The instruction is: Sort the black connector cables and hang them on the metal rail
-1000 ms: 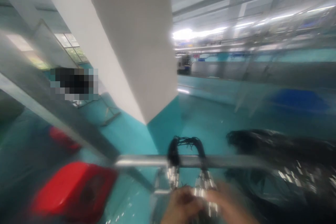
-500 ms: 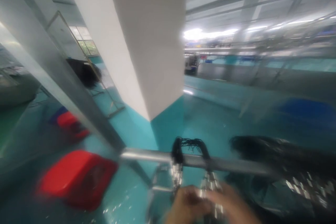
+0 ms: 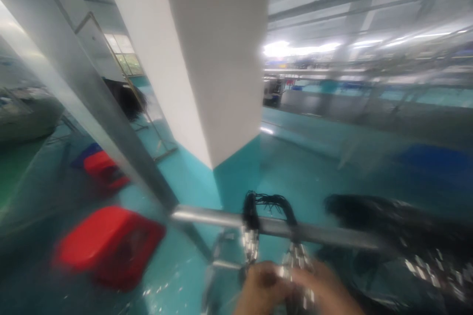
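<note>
Black cables (image 3: pixel 287 209) hang in a bunch over a metal rail (image 3: pixel 225 217), with pale shiny connector ends dangling in two clusters. My left hand (image 3: pixel 260 285) is closed, its fingers curled at the right-hand cluster of connectors (image 3: pixel 297 256). From the other side my right hand (image 3: pixel 327 285) grips the same cluster, with a finger stretched across it. The left-hand connector cluster (image 3: pixel 250 243) hangs just above my left hand. Blur hides the exact fingertip contact.
More black cables (image 3: pixel 369 214) drape over the rail at the right. A slanted metal post (image 3: pixel 99 108) joins the rail at its left end. Behind it rises a white and teal pillar (image 3: pixel 221 69). Red stools (image 3: pixel 111 246) stand on the floor to the left.
The view has shifted slightly, so the post, pillar and background sit a little further right. Both hands stay at the same connector cluster, with hardly any visible movement.
</note>
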A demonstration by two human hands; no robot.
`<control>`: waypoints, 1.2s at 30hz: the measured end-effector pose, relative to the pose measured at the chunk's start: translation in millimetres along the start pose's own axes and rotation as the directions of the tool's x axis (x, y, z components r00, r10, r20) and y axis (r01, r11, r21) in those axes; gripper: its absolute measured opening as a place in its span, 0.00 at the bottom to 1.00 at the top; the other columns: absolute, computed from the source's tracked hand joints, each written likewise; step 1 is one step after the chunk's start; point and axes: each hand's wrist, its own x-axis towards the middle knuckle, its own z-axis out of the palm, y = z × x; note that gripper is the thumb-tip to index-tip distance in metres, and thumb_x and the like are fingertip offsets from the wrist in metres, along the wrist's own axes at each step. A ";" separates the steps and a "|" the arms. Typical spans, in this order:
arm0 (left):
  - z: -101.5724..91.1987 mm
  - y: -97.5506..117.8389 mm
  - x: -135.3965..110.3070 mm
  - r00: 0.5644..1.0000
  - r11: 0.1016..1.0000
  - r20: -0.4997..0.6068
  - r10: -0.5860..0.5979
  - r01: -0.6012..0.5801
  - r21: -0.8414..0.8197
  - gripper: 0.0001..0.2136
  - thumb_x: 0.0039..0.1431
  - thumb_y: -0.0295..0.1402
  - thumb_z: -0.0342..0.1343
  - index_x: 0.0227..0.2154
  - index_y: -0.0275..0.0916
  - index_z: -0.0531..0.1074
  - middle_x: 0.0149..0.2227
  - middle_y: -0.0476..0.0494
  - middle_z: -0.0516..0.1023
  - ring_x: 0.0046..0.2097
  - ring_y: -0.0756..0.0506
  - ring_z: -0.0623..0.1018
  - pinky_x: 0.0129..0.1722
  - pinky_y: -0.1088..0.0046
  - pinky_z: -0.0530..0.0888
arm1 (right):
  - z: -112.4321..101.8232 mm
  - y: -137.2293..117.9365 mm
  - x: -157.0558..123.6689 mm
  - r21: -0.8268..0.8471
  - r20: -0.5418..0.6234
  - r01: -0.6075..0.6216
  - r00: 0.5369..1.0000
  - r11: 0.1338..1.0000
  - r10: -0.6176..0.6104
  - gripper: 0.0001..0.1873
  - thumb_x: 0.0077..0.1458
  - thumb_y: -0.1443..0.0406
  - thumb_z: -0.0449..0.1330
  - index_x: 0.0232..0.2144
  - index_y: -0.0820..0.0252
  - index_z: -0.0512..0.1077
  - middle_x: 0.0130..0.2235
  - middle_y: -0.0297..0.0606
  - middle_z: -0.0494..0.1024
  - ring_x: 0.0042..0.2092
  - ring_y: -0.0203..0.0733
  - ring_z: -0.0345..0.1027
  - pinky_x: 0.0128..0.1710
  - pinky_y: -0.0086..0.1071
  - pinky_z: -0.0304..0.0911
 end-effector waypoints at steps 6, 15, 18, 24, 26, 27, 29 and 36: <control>-1.1 -7.9 -0.8 1.000 1.000 -0.015 -0.006 0.006 0.005 0.18 0.33 0.43 0.66 0.26 0.34 0.75 0.24 0.45 0.76 0.27 0.48 0.72 0.31 0.71 0.68 | 5.0 -7.3 -3.5 -0.221 -0.168 0.017 0.984 0.975 -0.055 0.05 0.36 0.64 0.61 0.21 0.60 0.72 0.20 0.34 0.73 0.26 0.43 0.67 0.25 0.32 0.58; 0.7 -6.9 -1.0 1.000 0.999 -0.018 0.007 -0.007 -0.033 0.17 0.35 0.42 0.66 0.25 0.34 0.73 0.24 0.44 0.76 0.27 0.48 0.73 0.31 0.71 0.69 | 0.7 -1.5 -1.6 0.003 -0.028 0.034 0.999 0.999 -0.034 0.13 0.31 0.57 0.65 0.19 0.61 0.73 0.20 0.37 0.72 0.25 0.42 0.65 0.25 0.33 0.58; 4.4 -2.6 -1.2 0.998 0.999 -0.051 0.027 -0.029 -0.035 0.16 0.33 0.39 0.67 0.23 0.35 0.70 0.22 0.46 0.75 0.25 0.50 0.72 0.29 0.73 0.68 | 1.7 -1.2 0.5 -0.091 -0.108 0.023 0.994 0.996 -0.033 0.12 0.33 0.58 0.65 0.21 0.61 0.73 0.23 0.38 0.74 0.29 0.45 0.67 0.28 0.34 0.59; 4.5 2.9 -3.9 0.999 0.996 -0.018 -0.034 0.032 -0.081 0.16 0.35 0.39 0.67 0.23 0.35 0.69 0.21 0.45 0.75 0.24 0.49 0.73 0.27 0.72 0.68 | 8.2 -9.3 -2.7 -0.053 -0.121 -0.005 0.993 0.999 -0.001 0.05 0.33 0.63 0.61 0.14 0.58 0.70 0.16 0.34 0.68 0.21 0.39 0.62 0.21 0.32 0.56; 1.7 2.1 -4.8 1.000 0.992 0.006 -0.021 0.021 -0.124 0.15 0.35 0.38 0.67 0.24 0.35 0.70 0.22 0.45 0.76 0.26 0.48 0.74 0.30 0.72 0.69 | 7.9 -8.4 -3.3 0.042 -0.079 -0.013 0.997 0.999 0.016 0.05 0.32 0.63 0.62 0.14 0.59 0.71 0.16 0.34 0.69 0.21 0.38 0.61 0.21 0.31 0.56; 0.1 1.2 -4.9 1.000 0.988 0.022 -0.017 0.020 -0.152 0.15 0.36 0.38 0.67 0.25 0.35 0.70 0.23 0.45 0.76 0.27 0.48 0.74 0.31 0.71 0.69 | 7.2 -7.1 -3.2 0.072 -0.057 -0.016 0.998 0.997 0.020 0.06 0.31 0.62 0.63 0.14 0.59 0.72 0.17 0.35 0.69 0.21 0.38 0.61 0.21 0.31 0.56; -2.5 -1.2 -4.4 0.999 0.981 0.046 -0.008 0.017 -0.192 0.15 0.37 0.39 0.66 0.26 0.35 0.70 0.25 0.45 0.75 0.28 0.48 0.75 0.32 0.71 0.69 | 5.1 -3.7 -2.1 0.109 -0.035 -0.027 0.999 0.994 0.031 0.08 0.30 0.61 0.65 0.15 0.61 0.72 0.17 0.35 0.70 0.21 0.38 0.61 0.22 0.31 0.56; -5.0 -16.3 5.2 0.996 0.994 0.042 0.085 -0.082 -0.066 0.17 0.34 0.38 0.67 0.24 0.36 0.67 0.21 0.48 0.73 0.24 0.51 0.71 0.29 0.74 0.67 | 2.1 1.4 2.5 0.133 -0.010 -0.062 0.998 0.989 0.064 0.14 0.26 0.57 0.66 0.15 0.61 0.72 0.16 0.36 0.70 0.21 0.39 0.61 0.22 0.32 0.56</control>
